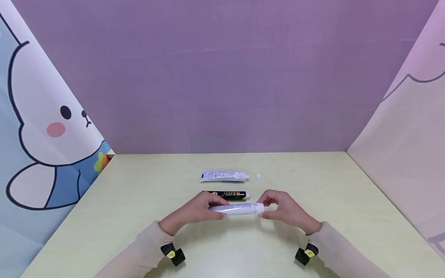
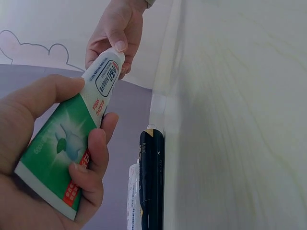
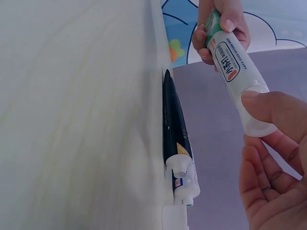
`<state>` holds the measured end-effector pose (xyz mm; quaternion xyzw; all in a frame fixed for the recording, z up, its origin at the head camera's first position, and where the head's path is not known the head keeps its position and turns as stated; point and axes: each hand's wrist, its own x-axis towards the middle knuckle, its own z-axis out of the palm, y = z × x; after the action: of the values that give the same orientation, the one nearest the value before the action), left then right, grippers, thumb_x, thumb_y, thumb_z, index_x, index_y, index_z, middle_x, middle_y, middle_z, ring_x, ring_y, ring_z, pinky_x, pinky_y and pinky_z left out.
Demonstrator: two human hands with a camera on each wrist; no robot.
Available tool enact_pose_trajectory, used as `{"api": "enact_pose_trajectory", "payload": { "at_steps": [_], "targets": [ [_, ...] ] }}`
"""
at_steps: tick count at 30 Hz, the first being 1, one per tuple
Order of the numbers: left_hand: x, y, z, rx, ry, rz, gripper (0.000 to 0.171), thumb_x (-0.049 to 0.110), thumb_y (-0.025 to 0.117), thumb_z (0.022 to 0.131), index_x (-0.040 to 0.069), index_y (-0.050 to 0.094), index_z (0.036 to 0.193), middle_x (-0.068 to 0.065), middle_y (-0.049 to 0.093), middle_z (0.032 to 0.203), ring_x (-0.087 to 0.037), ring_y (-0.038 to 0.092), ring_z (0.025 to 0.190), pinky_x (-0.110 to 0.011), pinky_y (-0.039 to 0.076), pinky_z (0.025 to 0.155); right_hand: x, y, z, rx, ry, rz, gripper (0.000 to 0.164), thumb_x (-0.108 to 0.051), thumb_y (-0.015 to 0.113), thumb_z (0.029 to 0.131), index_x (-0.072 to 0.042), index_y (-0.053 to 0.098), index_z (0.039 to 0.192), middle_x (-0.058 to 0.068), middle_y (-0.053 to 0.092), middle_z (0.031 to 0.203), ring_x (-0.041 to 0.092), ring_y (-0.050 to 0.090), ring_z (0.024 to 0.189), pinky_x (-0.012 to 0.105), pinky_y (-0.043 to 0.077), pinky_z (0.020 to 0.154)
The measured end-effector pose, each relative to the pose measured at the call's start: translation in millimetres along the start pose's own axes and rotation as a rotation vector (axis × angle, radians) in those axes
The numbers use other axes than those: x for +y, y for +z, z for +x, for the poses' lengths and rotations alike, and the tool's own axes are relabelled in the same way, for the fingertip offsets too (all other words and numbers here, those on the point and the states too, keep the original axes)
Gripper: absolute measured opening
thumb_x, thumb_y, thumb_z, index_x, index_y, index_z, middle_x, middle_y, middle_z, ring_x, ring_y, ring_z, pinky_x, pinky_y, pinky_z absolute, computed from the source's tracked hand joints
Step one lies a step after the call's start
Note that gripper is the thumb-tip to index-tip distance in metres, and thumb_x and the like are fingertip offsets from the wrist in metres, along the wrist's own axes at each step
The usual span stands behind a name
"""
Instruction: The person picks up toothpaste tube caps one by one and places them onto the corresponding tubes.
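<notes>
A green-and-white toothpaste tube (image 2: 62, 139) is gripped by my left hand (image 1: 199, 209) around its body, held above the table with its cap end pointing right. The thumb and fingers of my right hand (image 1: 286, 208) pinch the white cap (image 1: 260, 208) at that end. In the right wrist view the cap (image 3: 258, 125) sits on the tube, with the right thumb over it. Just beyond the held tube, a black toothpaste tube (image 1: 233, 195) lies on the table, partly hidden behind the left hand.
Farther back on the table (image 1: 139, 181) lies a white toothpaste tube (image 1: 223, 176), its nozzle facing right. Beside that nozzle is a small white cap (image 1: 258, 176). A purple panel (image 1: 222, 96) rises behind the table, and printed panels stand at both sides.
</notes>
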<state>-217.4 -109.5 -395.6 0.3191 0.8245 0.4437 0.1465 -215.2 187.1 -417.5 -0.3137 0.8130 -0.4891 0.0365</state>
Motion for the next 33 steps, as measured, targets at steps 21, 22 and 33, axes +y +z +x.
{"api": "enact_pose_trajectory", "payload": {
  "at_steps": [21,22,33],
  "targets": [
    [-5.1,-0.7,-2.8,-0.015,-0.025,-0.043,0.028,0.016,0.07,0.084,0.001,0.07,0.108,-0.004,0.066,0.095,-0.007,0.053,0.075,-0.02,0.044,0.062,-2.6,6.8,-1.8,0.106,-0.148,-0.152,0.028,-0.005,0.082,0.069,-0.014,0.067,0.091,-0.001,0.066,0.09,0.014,0.058,0.08,0.03,0.05,0.072],
    [-4.6,-1.1,-3.1,-0.014,-0.023,-0.039,0.028,0.016,0.07,0.084,0.002,0.07,0.108,-0.003,0.066,0.094,-0.007,0.052,0.074,-0.02,0.044,0.062,-3.2,6.6,-1.9,0.101,-0.145,-0.157,0.027,-0.006,0.082,0.069,-0.013,0.067,0.092,0.0,0.066,0.09,0.014,0.058,0.08,0.03,0.05,0.072],
    [-1.0,-4.1,-2.9,-0.003,-0.008,-0.039,0.027,0.016,0.071,0.083,0.002,0.071,0.106,-0.002,0.066,0.093,-0.012,0.052,0.073,-0.019,0.042,0.058,-5.2,7.2,-1.7,0.111,-0.161,-0.184,0.026,-0.008,0.081,0.071,-0.018,0.066,0.091,-0.007,0.064,0.089,0.021,0.058,0.078,0.034,0.051,0.07]
  ]
}}
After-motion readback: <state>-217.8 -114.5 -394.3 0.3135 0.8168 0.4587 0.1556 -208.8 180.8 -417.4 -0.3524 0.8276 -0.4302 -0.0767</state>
